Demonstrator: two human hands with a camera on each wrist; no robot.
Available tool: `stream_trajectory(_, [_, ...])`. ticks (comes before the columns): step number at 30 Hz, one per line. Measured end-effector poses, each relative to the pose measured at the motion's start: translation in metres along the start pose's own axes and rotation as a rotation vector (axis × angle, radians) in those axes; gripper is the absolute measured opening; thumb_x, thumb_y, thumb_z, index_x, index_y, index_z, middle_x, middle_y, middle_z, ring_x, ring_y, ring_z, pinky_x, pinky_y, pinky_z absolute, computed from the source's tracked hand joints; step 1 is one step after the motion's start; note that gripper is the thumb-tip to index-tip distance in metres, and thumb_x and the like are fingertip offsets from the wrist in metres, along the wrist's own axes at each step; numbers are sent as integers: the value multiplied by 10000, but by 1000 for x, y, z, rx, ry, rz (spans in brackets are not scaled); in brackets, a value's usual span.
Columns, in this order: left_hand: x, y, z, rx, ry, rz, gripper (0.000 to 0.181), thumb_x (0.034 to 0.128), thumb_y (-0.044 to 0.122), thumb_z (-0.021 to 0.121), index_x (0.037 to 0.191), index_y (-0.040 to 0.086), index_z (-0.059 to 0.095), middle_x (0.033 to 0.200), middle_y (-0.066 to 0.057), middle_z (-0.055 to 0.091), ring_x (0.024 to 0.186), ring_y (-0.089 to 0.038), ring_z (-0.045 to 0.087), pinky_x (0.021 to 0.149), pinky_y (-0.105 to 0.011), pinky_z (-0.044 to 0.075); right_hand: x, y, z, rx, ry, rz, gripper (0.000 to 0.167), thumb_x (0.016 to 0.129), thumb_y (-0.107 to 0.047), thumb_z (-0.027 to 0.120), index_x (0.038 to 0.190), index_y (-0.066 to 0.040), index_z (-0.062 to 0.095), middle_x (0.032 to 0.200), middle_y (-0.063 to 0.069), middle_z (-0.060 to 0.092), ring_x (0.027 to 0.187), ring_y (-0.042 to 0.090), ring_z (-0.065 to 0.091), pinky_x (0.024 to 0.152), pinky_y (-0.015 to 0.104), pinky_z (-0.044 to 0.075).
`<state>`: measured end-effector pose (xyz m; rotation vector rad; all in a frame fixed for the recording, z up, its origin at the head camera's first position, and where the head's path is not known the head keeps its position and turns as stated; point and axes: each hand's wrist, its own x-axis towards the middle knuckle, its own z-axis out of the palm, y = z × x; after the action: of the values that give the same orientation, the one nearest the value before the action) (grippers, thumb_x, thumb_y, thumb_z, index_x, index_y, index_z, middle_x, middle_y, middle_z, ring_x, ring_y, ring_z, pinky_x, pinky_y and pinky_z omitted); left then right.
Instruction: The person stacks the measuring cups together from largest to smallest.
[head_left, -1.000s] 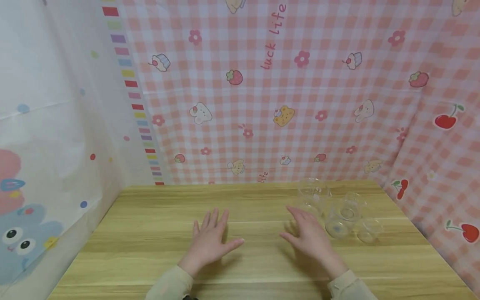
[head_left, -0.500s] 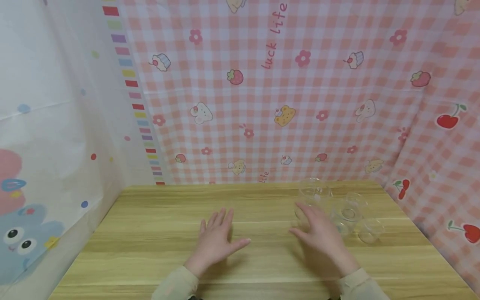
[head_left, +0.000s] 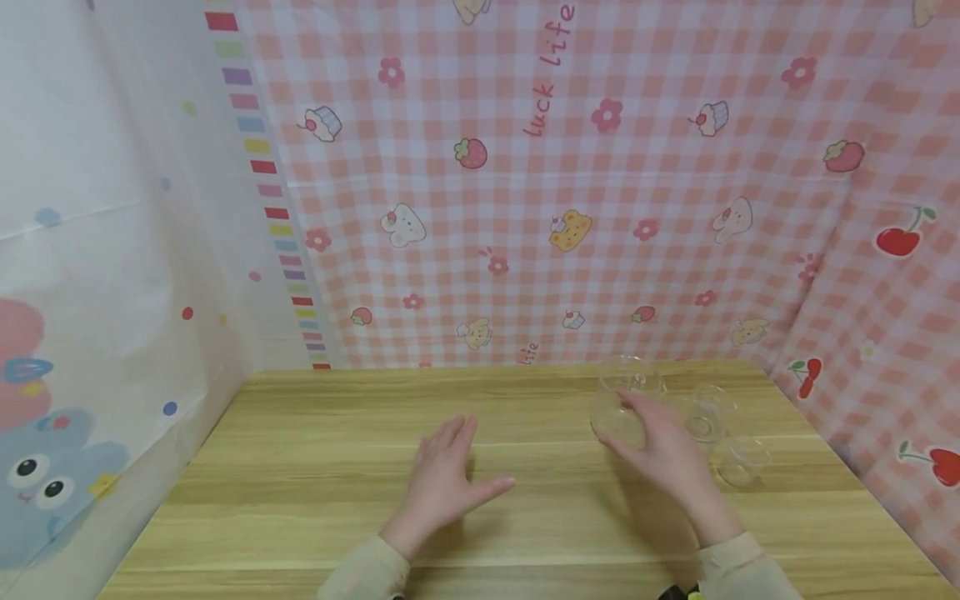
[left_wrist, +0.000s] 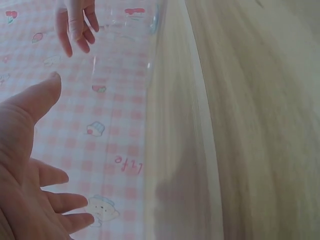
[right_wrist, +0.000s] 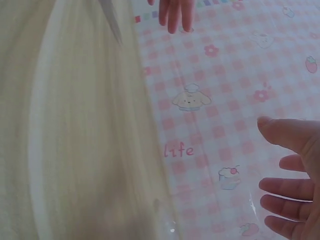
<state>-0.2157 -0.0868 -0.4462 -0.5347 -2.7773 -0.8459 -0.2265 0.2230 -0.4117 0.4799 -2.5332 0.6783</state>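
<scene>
My right hand (head_left: 667, 446) hovers over the right half of the wooden table, thumb and fingers spread apart, holding nothing. Just beyond its fingertips stands a large clear beaker-like vessel (head_left: 611, 404), partly covered by the hand. Smaller clear cups, one toward the back (head_left: 701, 427) and one nearer the front (head_left: 740, 463), stand to the right of this hand. Near the middle of the table, my left hand (head_left: 447, 477) is held with thumb apart from straight fingers, touching no object. In the left wrist view, the clear vessel (left_wrist: 120, 67) shows faintly below the right hand (left_wrist: 76, 25).
The wooden table (head_left: 315, 467) meets a pink checked cloth (head_left: 450, 192) at the back. A white printed cloth (head_left: 135, 283) hangs on the left, and cherry-patterned cloth (head_left: 885, 333) on the right.
Both hands have shifted right. The right hand has also moved forward toward the large clear vessel and now hides one of the small cups. The vessels appear to stay in place.
</scene>
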Motion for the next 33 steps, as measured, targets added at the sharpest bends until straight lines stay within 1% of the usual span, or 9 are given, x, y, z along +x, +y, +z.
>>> stream_trajectory(4, [1, 2, 2, -57, 9, 4, 1008, 763, 584, 774, 1484, -3, 382, 1497, -261, 385, 1358, -459, 362, 1101, -654, 239, 5, 3, -4, -6, 59, -26, 633, 758, -191, 863, 1269, 53, 579, 1062, 218, 688, 989, 427, 619, 879, 600, 464])
stream_trajectory(8, [2, 4, 4, -91, 12, 6, 1027, 746, 600, 778, 1477, -8, 390, 1487, -256, 402, 1346, -454, 381, 1098, -634, 269, 8, 6, -8, -15, 96, -28, 612, 750, -184, 867, 1242, 54, 592, 1018, 209, 689, 960, 427, 607, 853, 595, 460])
stream_trajectory(11, [3, 6, 5, -96, 14, 10, 1028, 741, 605, 780, 1472, -9, 398, 1480, -243, 419, 1344, -438, 392, 1100, -615, 283, 9, 9, -11, -22, 115, -26, 611, 751, -197, 866, 1245, 38, 593, 1020, 197, 683, 964, 419, 590, 845, 584, 455])
stream_trajectory(15, [3, 7, 7, -111, 10, 17, 1018, 746, 598, 779, 1469, -11, 400, 1480, -235, 424, 1349, -430, 392, 1105, -606, 282, 10, 11, -14, -32, 120, -6, 624, 765, -228, 857, 1265, 26, 584, 1078, 211, 658, 1018, 432, 553, 874, 592, 432])
stream_trajectory(21, [4, 8, 9, -131, 17, 27, 1010, 748, 595, 781, 1464, -12, 408, 1472, -230, 438, 1345, -427, 399, 1095, -604, 303, 13, 14, -16, -42, 71, 60, 661, 795, -286, 834, 1313, 14, 555, 1189, 245, 603, 1115, 451, 493, 930, 608, 401])
stream_trajectory(26, [4, 10, 12, -143, 38, 28, 1008, 738, 584, 794, 1455, -16, 421, 1461, -228, 453, 1338, -417, 413, 1094, -583, 320, 16, 17, -18, -59, 26, 96, 731, 805, -348, 820, 1370, -3, 508, 1264, 272, 549, 1164, 468, 456, 932, 639, 395])
stream_trajectory(33, [6, 11, 17, -196, 59, 27, 981, 736, 537, 820, 1448, -16, 432, 1457, -215, 462, 1330, -413, 423, 1086, -571, 340, 22, 21, -18, -90, -20, 116, 810, 808, -401, 807, 1416, 7, 461, 1308, 296, 524, 1191, 492, 447, 953, 659, 384])
